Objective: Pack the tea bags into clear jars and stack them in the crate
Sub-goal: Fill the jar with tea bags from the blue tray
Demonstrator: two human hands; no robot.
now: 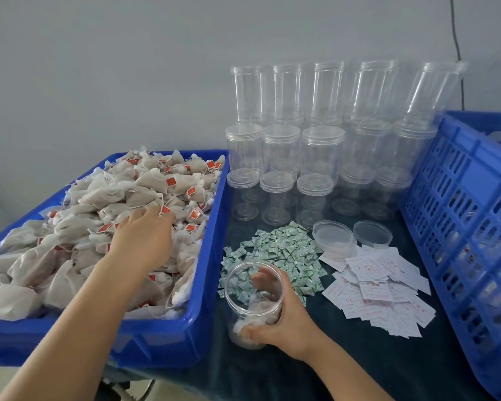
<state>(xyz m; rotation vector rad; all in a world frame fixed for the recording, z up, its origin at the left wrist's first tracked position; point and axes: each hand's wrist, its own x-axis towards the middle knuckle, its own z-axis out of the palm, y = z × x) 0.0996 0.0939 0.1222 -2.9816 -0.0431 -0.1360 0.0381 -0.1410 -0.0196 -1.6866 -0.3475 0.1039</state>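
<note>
right hand (pixel 284 328) grips a jar (pixel 253 305) holding few tea bags; left hand (pixel 143 241), fingers spread, touches tea bags (pixel 99 209) heaped in the bin (pixel 168 342).

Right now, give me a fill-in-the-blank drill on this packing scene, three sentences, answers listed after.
1. The right hand grips an open clear ____ with a few tea bags at its bottom.
2. The left hand reaches into the tea bags heaped in the ____ tray.
3. Two loose lids lie on the dark cloth beside the green-and-white ____.

Missing words: jar; blue; sachets
</note>
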